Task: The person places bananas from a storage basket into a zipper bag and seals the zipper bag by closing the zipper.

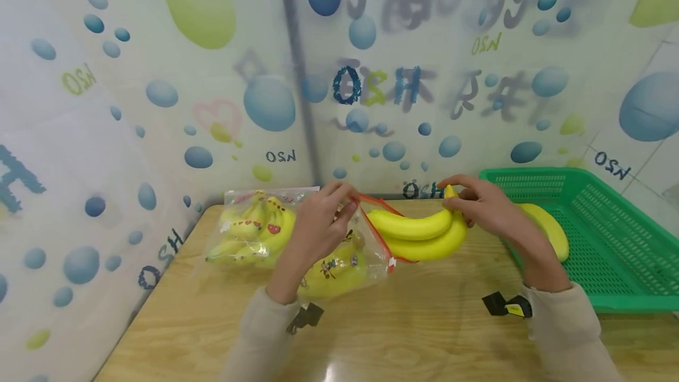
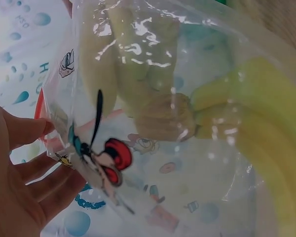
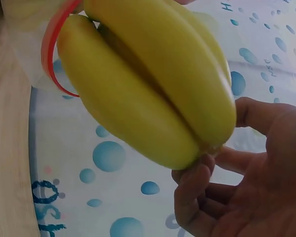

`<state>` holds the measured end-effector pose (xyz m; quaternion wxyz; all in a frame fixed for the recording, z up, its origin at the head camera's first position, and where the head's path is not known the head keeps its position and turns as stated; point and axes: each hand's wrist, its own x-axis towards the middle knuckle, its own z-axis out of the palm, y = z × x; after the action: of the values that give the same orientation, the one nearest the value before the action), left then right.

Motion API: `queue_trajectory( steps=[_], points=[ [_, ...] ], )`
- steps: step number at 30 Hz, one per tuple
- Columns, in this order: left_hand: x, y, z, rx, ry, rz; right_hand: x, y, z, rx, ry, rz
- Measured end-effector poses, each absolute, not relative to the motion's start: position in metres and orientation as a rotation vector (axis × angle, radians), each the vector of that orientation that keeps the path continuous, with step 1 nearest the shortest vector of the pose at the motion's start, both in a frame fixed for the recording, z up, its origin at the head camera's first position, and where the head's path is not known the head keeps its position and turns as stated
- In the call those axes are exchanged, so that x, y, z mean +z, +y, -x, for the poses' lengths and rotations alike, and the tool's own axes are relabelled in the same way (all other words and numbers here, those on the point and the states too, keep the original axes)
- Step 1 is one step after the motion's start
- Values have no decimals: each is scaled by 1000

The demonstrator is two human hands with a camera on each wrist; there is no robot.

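My left hand (image 1: 320, 226) pinches the red-edged mouth of a clear zip bag (image 1: 379, 270) printed with cartoon figures. Fingers and thumb at that edge also show in the left wrist view, where bananas (image 2: 269, 123) lie inside behind the plastic. At the right of the bag, my right hand (image 1: 485, 208) grips a bunch of yellow bananas (image 1: 419, 227) by its stem end. The far tips of this bunch sit within the bag's opening, the red strip (image 3: 48, 49) passing round them in the right wrist view.
Left of my left hand lies another clear bag (image 1: 254, 223) of bananas, with heart prints. A green plastic basket (image 1: 610, 303) stands at the right, holding more banana (image 1: 549, 230). Behind the wooden table (image 1: 424, 323) hangs a patterned sheet (image 1: 456, 117).
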<state>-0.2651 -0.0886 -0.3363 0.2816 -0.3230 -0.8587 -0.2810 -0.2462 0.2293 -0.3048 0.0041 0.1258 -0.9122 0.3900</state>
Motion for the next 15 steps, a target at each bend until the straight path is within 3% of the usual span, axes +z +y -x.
queue_trajectory(
  steps=[15],
  points=[
    [-337, -87, 267, -736, -2284, 843, -304, 220, 244, 1309, -2824, -455]
  ],
)
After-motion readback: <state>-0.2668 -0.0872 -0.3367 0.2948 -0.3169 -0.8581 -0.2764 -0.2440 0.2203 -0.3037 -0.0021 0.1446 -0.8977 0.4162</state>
